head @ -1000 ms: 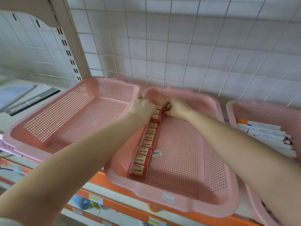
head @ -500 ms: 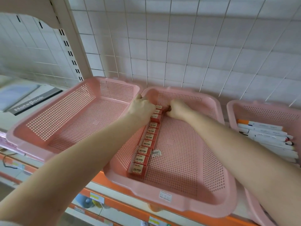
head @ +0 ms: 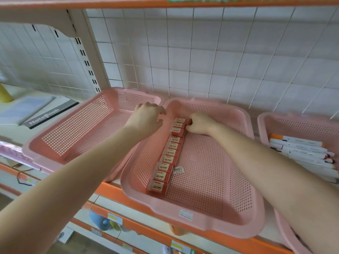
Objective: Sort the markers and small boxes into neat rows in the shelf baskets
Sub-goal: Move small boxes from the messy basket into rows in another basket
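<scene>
Small rectangular red-and-cream card boxes (head: 168,158) are lying in one straight row along the left wall of the pink perforated plastic basket (head: 205,180). The right hand (head: 200,125) is curling its fingers round the far-end boxes. The left hand (head: 146,119) is hovering over the far-left rim, fingers loosely bent, holding nothing.

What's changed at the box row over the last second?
The left hand drew back leftward off the row of small boxes and is now over the middle basket rim, holding nothing. The right hand stays curled on the row's far end. Row, barcode label and markers unchanged.
</scene>
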Available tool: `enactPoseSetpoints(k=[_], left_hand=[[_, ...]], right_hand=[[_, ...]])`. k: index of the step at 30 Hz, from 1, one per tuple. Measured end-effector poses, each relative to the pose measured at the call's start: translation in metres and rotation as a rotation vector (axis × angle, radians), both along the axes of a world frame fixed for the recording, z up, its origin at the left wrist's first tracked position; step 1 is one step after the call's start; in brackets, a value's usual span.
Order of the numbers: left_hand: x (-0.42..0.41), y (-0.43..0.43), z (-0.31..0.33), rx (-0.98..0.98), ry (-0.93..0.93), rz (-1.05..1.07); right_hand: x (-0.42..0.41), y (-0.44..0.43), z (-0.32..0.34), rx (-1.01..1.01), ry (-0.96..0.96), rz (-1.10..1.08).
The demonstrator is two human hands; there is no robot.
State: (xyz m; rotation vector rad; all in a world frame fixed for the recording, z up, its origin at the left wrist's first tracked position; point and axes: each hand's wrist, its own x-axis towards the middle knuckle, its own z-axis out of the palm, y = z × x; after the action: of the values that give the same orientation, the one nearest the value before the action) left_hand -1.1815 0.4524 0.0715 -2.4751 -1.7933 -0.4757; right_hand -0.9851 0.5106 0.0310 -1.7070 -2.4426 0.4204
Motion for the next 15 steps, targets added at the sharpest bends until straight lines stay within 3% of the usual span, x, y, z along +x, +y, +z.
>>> enactPoseSetpoints(k=[7, 15], left_hand=[[-0.011, -0.030, 0.004, -0.028, -0.033, 0.041], [0.040, -0.056, 0.023, -0.036, -0.089, -0.022]], right_hand=[[-0.002, -0.003, 0.008, -0.028, 0.018, -0.009], [0.027, -0.043, 0.064, 0.221, 0.160, -0.039]])
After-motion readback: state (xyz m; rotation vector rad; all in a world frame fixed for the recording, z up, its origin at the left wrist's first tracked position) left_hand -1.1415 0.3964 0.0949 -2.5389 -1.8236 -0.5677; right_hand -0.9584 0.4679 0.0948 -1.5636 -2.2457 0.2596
